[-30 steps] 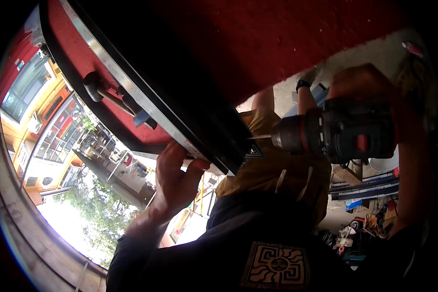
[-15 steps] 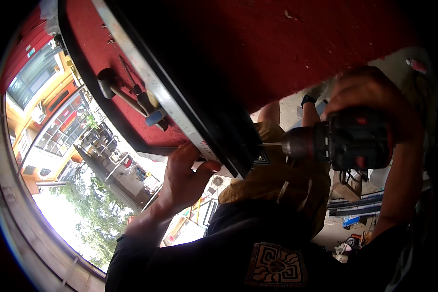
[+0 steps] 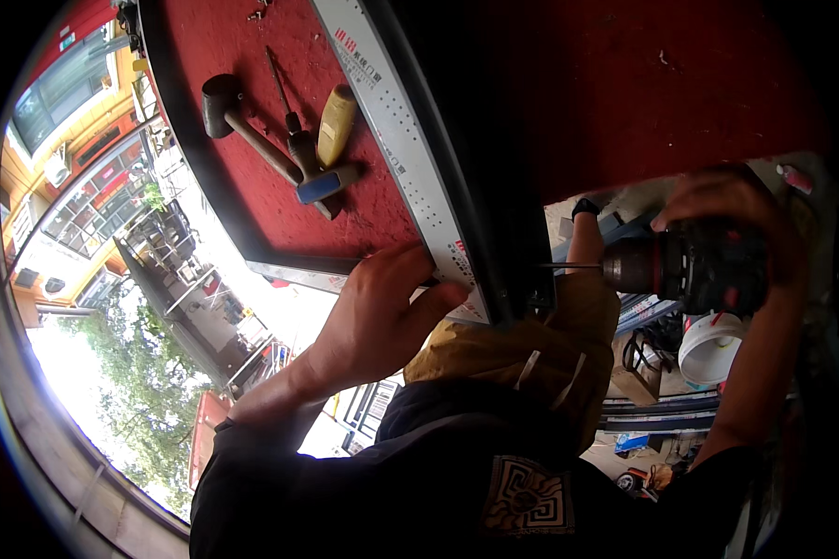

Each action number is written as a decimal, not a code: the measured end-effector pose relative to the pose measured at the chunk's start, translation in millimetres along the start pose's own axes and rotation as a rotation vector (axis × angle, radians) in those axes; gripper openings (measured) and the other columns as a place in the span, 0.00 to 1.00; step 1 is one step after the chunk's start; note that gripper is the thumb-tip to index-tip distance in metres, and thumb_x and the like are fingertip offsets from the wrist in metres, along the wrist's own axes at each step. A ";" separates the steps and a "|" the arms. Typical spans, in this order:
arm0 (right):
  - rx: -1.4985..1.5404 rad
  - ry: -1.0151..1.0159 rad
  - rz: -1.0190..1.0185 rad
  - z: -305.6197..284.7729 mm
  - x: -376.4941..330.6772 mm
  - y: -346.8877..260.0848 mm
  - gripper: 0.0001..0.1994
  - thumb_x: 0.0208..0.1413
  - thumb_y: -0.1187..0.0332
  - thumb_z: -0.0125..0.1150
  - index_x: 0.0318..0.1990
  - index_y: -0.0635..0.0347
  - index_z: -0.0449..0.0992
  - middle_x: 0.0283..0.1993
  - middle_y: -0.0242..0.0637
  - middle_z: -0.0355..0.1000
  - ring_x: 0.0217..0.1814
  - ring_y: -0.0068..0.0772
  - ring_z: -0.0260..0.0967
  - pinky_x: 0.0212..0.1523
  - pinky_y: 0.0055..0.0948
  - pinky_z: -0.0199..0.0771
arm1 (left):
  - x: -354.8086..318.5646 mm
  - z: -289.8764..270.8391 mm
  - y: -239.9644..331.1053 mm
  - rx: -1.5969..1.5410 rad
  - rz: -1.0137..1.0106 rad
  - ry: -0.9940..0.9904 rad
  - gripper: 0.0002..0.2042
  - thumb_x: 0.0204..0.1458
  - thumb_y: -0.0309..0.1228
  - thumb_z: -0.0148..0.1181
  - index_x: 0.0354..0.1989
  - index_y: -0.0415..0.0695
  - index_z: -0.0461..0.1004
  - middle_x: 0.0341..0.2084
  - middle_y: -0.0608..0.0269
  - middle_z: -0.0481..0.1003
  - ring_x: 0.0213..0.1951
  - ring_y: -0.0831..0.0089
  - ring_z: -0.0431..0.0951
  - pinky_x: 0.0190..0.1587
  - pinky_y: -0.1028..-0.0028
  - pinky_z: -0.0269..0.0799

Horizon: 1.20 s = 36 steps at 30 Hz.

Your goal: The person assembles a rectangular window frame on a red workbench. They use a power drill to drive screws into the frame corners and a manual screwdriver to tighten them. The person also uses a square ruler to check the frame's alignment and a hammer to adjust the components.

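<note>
A long dark metal frame profile with a white film strip [image 3: 401, 130] stands along the red-covered bench. My left hand [image 3: 382, 303] grips its near end, the thumb on the white face and the fingertips partly hidden behind it. In my right hand [image 3: 727, 205] is a black cordless drill [image 3: 713, 270], held sideways, its thin bit [image 3: 570, 266] pointing left at the profile's dark side. The bit's tip reaches that side near the end; whether it has entered is too dark to tell.
On the red bench top [image 3: 643, 102] lie a mallet [image 3: 222, 104], a screwdriver [image 3: 293, 123], a yellow rounded object [image 3: 336, 126] and a blue-sided tool [image 3: 324, 185]. A white bucket [image 3: 708, 352] and dark bars [image 3: 662, 416] are on the floor at right.
My view has shifted, so the bench tools and profile appear further right. More of the drill bit shows between chuck and profile. Both hands keep their hold.
</note>
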State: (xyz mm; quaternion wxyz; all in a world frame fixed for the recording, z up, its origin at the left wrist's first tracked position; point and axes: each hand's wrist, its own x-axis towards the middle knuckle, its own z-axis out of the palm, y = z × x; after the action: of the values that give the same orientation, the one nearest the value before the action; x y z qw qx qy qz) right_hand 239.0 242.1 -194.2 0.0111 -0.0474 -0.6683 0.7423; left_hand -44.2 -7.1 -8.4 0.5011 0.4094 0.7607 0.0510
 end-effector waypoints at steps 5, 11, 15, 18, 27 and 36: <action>-0.394 0.045 -0.084 -8.3 -17.6 -14.7 0.24 0.43 0.48 0.73 0.41 0.59 0.85 0.31 0.36 0.77 0.34 0.38 0.75 0.42 0.39 0.71 | 2.1 -7.6 3.3 -0.059 -0.019 -0.040 0.07 0.62 0.26 0.66 0.42 0.35 0.82 0.32 0.45 0.81 0.35 0.48 0.85 0.38 0.59 0.79; -0.430 0.097 -0.035 -16.0 -78.5 -4.7 0.09 0.62 0.65 0.60 0.45 0.58 0.79 0.41 0.37 0.79 0.43 0.39 0.77 0.51 0.38 0.78 | -1.0 0.1 -2.5 -0.105 -0.007 0.050 0.07 0.58 0.27 0.69 0.42 0.36 0.83 0.30 0.45 0.83 0.34 0.47 0.87 0.37 0.58 0.81; -0.521 0.119 -0.431 16.6 -75.0 -12.2 0.11 0.53 0.60 0.74 0.36 0.55 0.82 0.39 0.40 0.80 0.46 0.36 0.80 0.52 0.38 0.78 | 0.4 10.5 -5.8 -0.120 0.010 0.122 0.11 0.59 0.34 0.70 0.37 0.38 0.81 0.28 0.43 0.81 0.32 0.43 0.84 0.36 0.53 0.79; -0.355 0.328 -0.040 61.1 -108.3 -34.3 0.24 0.64 0.51 0.67 0.55 0.62 0.75 0.46 0.41 0.77 0.49 0.36 0.75 0.59 0.43 0.77 | -0.7 9.1 -3.9 -0.044 0.022 0.109 0.08 0.59 0.29 0.70 0.37 0.35 0.81 0.27 0.44 0.80 0.31 0.47 0.85 0.34 0.57 0.79; -0.522 0.894 0.353 91.4 -22.9 -136.4 0.34 0.56 0.74 0.71 0.72 0.62 0.68 0.66 0.47 0.75 0.66 0.43 0.75 0.67 0.40 0.72 | -7.2 -7.7 -25.3 -0.117 0.192 0.275 0.10 0.59 0.35 0.68 0.41 0.42 0.80 0.37 0.48 0.81 0.41 0.46 0.84 0.42 0.53 0.80; -1.108 0.954 0.348 38.6 139.7 -158.4 0.35 0.49 0.81 0.73 0.68 0.58 0.72 0.64 0.49 0.71 0.68 0.60 0.70 0.67 0.50 0.72 | 12.0 -77.1 -109.6 0.107 0.104 0.771 0.15 0.57 0.32 0.67 0.53 0.47 0.79 0.47 0.50 0.78 0.47 0.47 0.82 0.48 0.53 0.80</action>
State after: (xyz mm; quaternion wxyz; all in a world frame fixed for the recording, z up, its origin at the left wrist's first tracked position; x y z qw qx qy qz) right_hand 89.3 231.8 -40.7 0.1563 -0.4676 -0.8497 0.1870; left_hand -170.9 -45.6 -32.6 0.1534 0.4239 0.8729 0.1868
